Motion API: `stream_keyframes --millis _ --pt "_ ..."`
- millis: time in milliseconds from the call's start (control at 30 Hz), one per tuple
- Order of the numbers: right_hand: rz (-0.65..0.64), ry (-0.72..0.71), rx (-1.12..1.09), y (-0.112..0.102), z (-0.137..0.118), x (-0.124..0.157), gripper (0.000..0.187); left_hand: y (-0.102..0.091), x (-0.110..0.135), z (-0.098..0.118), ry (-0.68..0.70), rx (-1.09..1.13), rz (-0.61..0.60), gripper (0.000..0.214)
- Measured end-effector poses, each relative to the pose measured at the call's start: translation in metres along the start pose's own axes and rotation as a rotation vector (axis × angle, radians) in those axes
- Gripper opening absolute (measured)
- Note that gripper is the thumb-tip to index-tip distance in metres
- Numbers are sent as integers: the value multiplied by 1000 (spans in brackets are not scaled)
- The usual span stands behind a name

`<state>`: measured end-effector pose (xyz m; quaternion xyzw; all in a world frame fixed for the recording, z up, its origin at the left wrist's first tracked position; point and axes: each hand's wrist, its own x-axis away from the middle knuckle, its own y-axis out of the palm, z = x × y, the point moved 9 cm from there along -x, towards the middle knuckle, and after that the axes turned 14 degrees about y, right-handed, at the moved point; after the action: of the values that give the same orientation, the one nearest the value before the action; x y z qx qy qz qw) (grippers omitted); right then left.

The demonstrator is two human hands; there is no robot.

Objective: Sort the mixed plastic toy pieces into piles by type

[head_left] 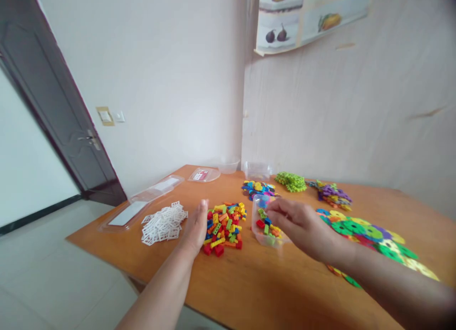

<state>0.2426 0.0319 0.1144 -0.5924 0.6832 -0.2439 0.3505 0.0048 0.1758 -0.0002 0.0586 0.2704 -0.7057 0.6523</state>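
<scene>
My left hand (197, 229) stands on edge against the left side of a heap of small coloured building blocks (223, 228), its fingers straight and holding nothing. Over the right side of a clear plastic box (257, 228) is my right hand (297, 225), with its fingers curled together. Whatever those fingers hold, if anything, is hidden. Several red, green, blue and orange blocks lie inside the box, partly covered by my right hand. To the left of my left hand is a pile of white open-frame plastic pieces (164, 223).
Coloured notched discs (372, 232) spread beneath and beyond my right forearm. Farther back lie blue and yellow pieces (258, 189), green pieces (290, 181) and purple pieces (335, 194). Clear lids (151, 191) and clear tubs (258, 169) rest on the wooden table (281, 292).
</scene>
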Motion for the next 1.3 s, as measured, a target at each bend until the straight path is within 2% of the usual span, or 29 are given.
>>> stream_keyframes --millis 133,233,400,567,700,800,900,1067,1167,1300 --pt "-128 105 46 25 31 66 30 1 -2 -2 22 45 3 71" --pt "-187 120 106 42 52 90 29 -1 -3 0 37 78 35 72" --pt "-201 18 132 47 56 98 31 -5 -3 2 28 90 76 74" --pt "-214 -93 161 48 48 102 28 -9 -3 16 130 -78 58 67" --pt "-189 -193 196 49 43 105 27 -15 0 38 217 -251 100 60" --pt "-174 -218 207 48 42 105 25 -13 3 66 330 -421 112 50" --pt "-161 -231 211 47 43 104 23 4 11 99 469 -579 42 39" --pt "-127 -220 234 48 46 101 24 62 34 142 620 -734 -275 34" --pt "-104 -222 248 48 48 100 24 85 44 161 653 -784 -345 27" --pt "-95 -223 242 47 49 100 25 100 46 172 651 -759 -365 22"
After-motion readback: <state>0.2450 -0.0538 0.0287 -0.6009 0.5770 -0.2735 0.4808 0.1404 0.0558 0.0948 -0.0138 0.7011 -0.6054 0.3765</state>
